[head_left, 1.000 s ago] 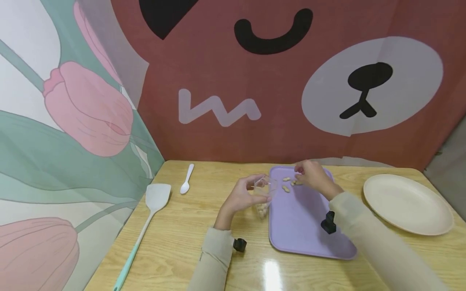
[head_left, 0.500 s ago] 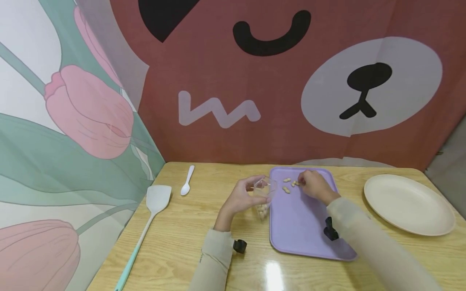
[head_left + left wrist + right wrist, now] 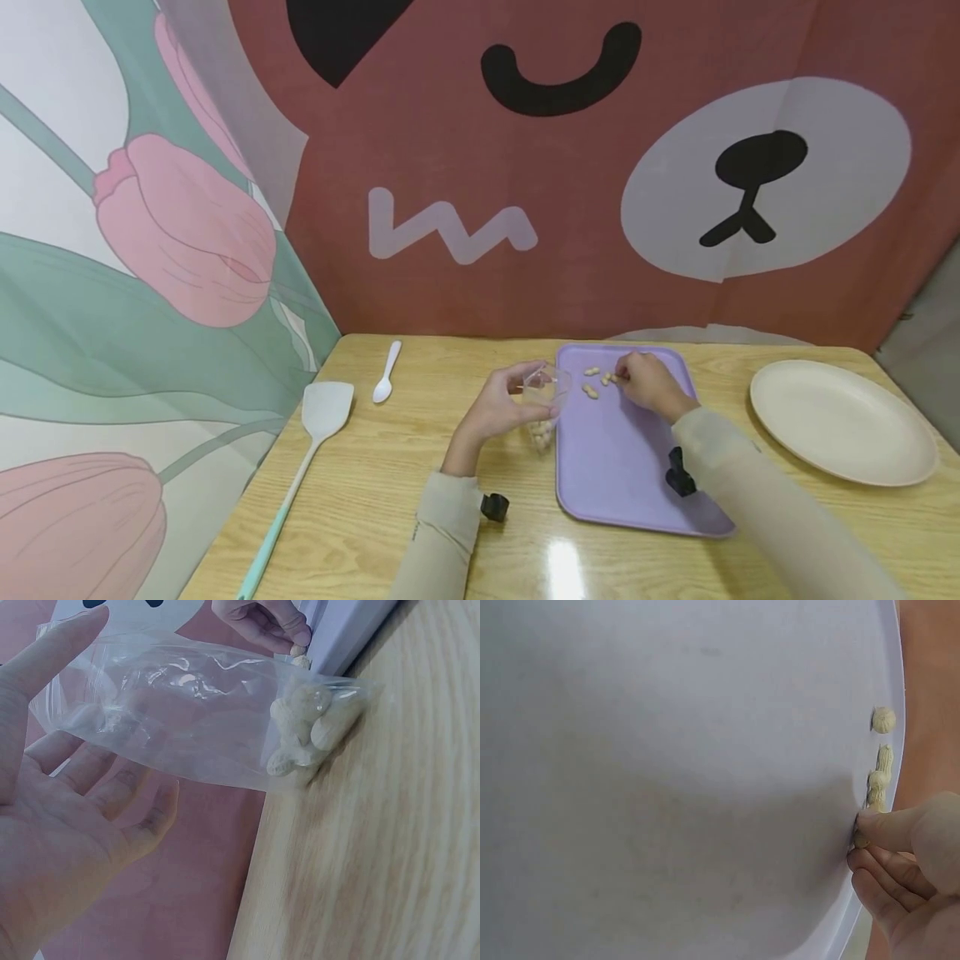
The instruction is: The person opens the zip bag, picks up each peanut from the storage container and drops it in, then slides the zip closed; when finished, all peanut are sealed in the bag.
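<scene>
My left hand [image 3: 495, 404] holds the mouth of a clear plastic bag [image 3: 187, 697], thumb and fingers spread around its rim. Several peanuts in their shells [image 3: 319, 724] lie at the bag's bottom, which rests on the table beside the lilac tray [image 3: 611, 475]. Over the tray's far part, my right hand [image 3: 651, 385] pinches a peanut [image 3: 862, 840] between thumb and fingers, low at the tray surface. Several more peanuts [image 3: 591, 391] lie on the tray just left of those fingertips. In the right wrist view the fingers partly cover the pinched peanut.
A cream plate [image 3: 840, 421] stands right of the tray. On the left lie a small white spoon [image 3: 383, 388] and a long turner [image 3: 326, 408] with a pale head and mint handle. A printed cloth [image 3: 450, 292] hangs behind the wooden table [image 3: 360, 500].
My right hand has come down and slightly to the right, from above the tray's far edge to the peanuts, and now pinches one. The left hand and bag stay in place.
</scene>
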Demonstrator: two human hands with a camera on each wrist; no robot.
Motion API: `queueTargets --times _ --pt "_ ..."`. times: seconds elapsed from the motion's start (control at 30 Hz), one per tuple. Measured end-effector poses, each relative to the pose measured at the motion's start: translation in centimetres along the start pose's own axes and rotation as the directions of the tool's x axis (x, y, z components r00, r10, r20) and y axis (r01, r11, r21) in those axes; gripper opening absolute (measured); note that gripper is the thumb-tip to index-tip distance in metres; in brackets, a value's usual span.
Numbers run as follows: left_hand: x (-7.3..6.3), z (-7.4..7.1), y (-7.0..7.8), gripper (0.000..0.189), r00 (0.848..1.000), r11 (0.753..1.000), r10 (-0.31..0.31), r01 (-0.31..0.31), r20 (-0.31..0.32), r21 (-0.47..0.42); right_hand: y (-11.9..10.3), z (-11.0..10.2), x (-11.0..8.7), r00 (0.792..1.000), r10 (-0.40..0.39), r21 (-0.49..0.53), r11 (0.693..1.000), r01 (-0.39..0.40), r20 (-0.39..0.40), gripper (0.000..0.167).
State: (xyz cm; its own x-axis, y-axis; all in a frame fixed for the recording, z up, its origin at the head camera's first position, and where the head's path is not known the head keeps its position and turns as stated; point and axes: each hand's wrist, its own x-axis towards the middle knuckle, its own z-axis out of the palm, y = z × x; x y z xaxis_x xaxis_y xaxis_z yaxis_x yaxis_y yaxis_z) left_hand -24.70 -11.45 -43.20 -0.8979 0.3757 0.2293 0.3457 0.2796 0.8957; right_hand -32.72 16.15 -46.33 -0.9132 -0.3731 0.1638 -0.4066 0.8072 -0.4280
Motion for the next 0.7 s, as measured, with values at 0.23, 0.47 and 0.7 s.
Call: queueTargets --times 0.23,0.47,0.7 --pt "-0.5 -0.4 1.6 0.067 1.000 1.000 -0.009 0.009 0.010 -0.001 -1.1 -1.6 0.3 0.995 -0.067 0.017 0.997 0.069 -0.068 0.008" --pt "0.0 -0.5 0.5 0.069 1.000 1.000 -0.008 0.008 0.023 -0.005 -5.9 -4.4 0.3 0.982 -0.157 0.039 0.986 0.162 -0.104 0.007" --pt "0.1 -0.2 -0.3 0.070 1.000 1.000 0.012 -0.012 0.008 -0.015 -11.0 -6.7 -0.7 0.951 -0.276 0.051 0.957 0.285 -0.138 0.007"
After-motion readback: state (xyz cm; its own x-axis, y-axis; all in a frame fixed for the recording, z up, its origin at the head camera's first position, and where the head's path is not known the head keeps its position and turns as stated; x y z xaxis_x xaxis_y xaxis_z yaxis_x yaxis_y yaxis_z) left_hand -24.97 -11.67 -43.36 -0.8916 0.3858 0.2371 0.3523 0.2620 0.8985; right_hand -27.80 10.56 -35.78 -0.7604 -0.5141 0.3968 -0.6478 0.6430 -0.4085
